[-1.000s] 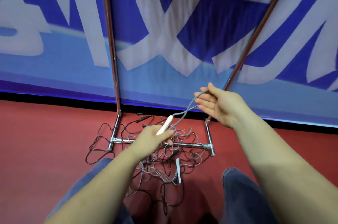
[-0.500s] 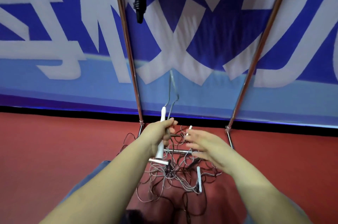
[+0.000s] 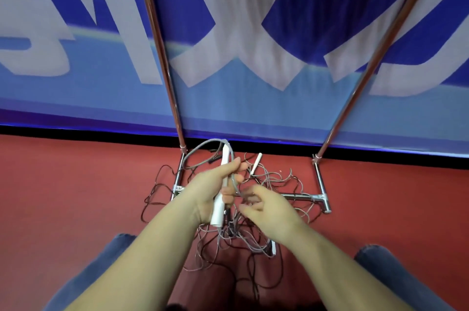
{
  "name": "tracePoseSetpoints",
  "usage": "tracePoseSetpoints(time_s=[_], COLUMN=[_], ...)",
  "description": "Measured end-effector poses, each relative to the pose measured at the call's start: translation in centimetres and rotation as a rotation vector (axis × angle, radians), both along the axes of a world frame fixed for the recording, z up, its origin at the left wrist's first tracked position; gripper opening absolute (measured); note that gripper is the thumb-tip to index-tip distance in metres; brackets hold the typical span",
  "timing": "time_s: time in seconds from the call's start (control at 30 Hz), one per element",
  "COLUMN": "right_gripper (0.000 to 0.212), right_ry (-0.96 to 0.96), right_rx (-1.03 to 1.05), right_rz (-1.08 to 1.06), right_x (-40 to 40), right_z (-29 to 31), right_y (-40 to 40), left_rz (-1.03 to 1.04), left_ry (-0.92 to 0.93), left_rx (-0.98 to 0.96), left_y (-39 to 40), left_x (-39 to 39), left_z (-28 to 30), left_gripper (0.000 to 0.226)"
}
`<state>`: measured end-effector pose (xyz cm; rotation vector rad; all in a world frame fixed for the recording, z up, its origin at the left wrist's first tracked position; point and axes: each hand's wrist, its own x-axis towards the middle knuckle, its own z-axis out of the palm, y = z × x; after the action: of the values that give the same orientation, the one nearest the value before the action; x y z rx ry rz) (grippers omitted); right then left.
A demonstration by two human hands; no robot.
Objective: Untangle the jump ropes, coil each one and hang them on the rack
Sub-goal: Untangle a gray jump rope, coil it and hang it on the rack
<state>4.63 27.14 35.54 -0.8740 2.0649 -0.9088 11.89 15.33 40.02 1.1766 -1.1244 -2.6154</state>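
My left hand grips the white handle upright at frame centre; its grey cord loops over the top and down to my right hand, fingers pinching it, the tangle below.

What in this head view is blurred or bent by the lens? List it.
Head view: right hand fingers smeared by motion; left hand gripping the white handle is sharper; rack poles lean inward from wide-angle distortion; banner soft; rope tangle thin but readable; lighting even, no harsh glare.
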Motion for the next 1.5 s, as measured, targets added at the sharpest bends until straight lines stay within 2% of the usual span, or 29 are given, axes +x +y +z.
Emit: tracePoseSetpoints(time_s=[0.03,0.1,0.13,0.27,0.37,0.47,0.57,0.63,0.8,0.87,0.9,1.0,1.07,1.27,1.43,1.5], right_gripper=[0.008,0.015,0.017,0.016,0.013,0.015,0.016,0.017,0.015,0.01,0.01,0.027,0.033,0.006,0.007,0.007], right_ry=[0.022,0.073,0.028,-0.475,-0.752,-0.901,-0.94,-0.939,-0.933,-0.815,-0.702,-0.35,-0.231,-0.182,-0.195,-0.215], right_rx=[0.009,0.047,0.05,-0.129,-0.279,-0.366,-0.432,-0.464,-0.541,-0.485,-0.405,-0.093,0.027,-0.02,-0.072,-0.058], right_rz=[0.02,0.014,-0.006,-0.277,-0.495,-0.622,-0.695,-0.714,-0.646,-0.561,-0.495,-0.214,-0.085,-0.064,-0.101,-0.12], right_x=[-0.1,-0.4,-0.5,-2.1,-3.7,-4.7,-5.2,-5.6,-5.8,-5.7,-5.5,-4.6,-4.0,-3.3,-2.9,-3.0], right_z=[-0.5,-1.0,-1.0,0.4,1.3,1.4,1.7,1.8,1.6,1.5,1.3,-0.3,-1.4,-1.8,-1.4,-1.4], right_y=[-0.2,-0.5,-0.6,-1.1,-0.9,-0.8,-0.4,-0.2,-0.1,-0.1,-0.1,0.0,0.1,0.1,-0.1,-0.2], left_rz=[-0.013,-0.041,-0.054,-0.113,-0.199,-0.252,-0.295,-0.299,-0.239,-0.187,-0.145,0.018,0.044,0.1,0.1,0.104], left_ry=[-0.01,-0.04,-0.056,-0.131,-0.123,-0.11,-0.141,-0.132,-0.117,-0.095,-0.074,0.011,0.027,0.097,0.121,0.135], left_rx=[-0.02,-0.08,-0.117,-0.345,-0.392,-0.47,-0.576,-0.596,-0.783,-0.801,-0.757,-0.452,-0.318,-0.04,-0.006,-0.066], left_y=[-0.3,-0.7,-1.0,-1.7,-1.2,-0.7,-0.6,-0.5,-0.3,-0.4,-0.4,-0.4,-0.6,-1.0,-1.0,-0.9], left_x=[-0.3,-0.8,-1.1,-1.6,-1.9,-1.9,-1.9,-2.0,-2.4,-2.5,-2.6,-3.0,-3.0,-3.1,-3.4,-3.5], left_z=[-0.3,-0.6,-0.8,-1.8,-2.2,-2.5,-3.2,-3.4,-3.9,-3.9,-3.9,-3.5,-3.0,-2.0,-2.2,-2.5], left_gripper=[0.02,0.021,0.023,0.049,0.061,0.046,0.024,0.003,0.01,0.012,0.012,0.012,0.011,0.011,0.013,0.014])
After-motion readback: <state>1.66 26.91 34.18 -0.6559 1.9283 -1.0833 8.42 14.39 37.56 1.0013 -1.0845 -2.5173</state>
